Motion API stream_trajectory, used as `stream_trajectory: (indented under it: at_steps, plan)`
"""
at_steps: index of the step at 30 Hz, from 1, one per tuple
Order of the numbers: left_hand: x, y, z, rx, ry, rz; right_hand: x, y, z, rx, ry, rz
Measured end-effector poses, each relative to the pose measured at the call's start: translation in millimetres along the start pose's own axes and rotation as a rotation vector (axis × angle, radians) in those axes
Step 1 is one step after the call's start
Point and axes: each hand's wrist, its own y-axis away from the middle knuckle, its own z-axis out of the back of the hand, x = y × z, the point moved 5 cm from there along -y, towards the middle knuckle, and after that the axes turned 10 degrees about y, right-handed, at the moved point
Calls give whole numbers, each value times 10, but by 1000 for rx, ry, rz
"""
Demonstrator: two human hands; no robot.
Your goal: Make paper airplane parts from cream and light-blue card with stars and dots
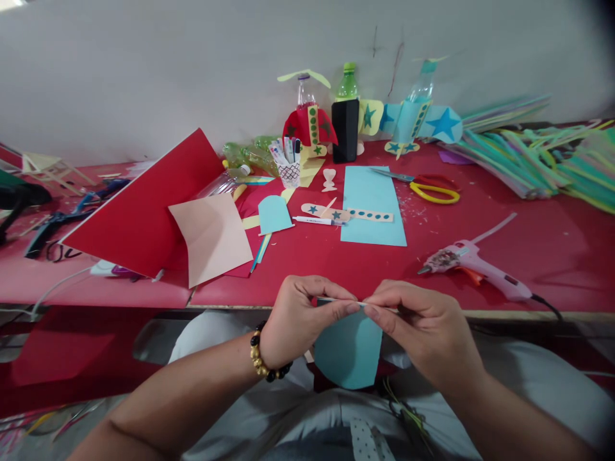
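A light blue paper piece with a rounded lower edge hangs over my lap at the table's front edge. My left hand, with a beaded bracelet at its wrist, pinches the top edge of this piece between thumb and forefinger. Close beside it, my right hand pinches the same edge, thumb below and fingers above. The fingertips nearly meet in the middle, and the edge there looks thin and pale, perhaps folded. On the table ahead lie a light blue sheet, a strip with blue dots and a white marker.
A pink glue gun rests to the right, with yellow-handled scissors beyond. Bottle airplanes and a black phone stand along the wall. On the left are a red board, a beige sheet and a pen cup.
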Motion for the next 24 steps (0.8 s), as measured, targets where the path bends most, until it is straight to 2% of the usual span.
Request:
stream_trajectory:
  at_steps: [6, 13, 16, 20, 22, 24]
  plan:
    - [2, -49, 57, 20, 52, 40, -41, -8, 40, -25, 16, 6]
    - [27, -94, 180, -10, -1, 57, -90, -47, 97, -35, 23, 2]
    - [14, -103, 161, 62, -63, 61, -71, -51, 66, -11, 71, 22]
    - [-91, -97, 79, 157, -219, -68, -16, -67, -45, 25, 154, 132]
    - [-113, -94, 59, 168, -238, -92, 5, -72, -94, 54, 175, 168]
    - [-93, -106, 79, 156, -209, -54, 18, -74, -78, 64, 198, 155]
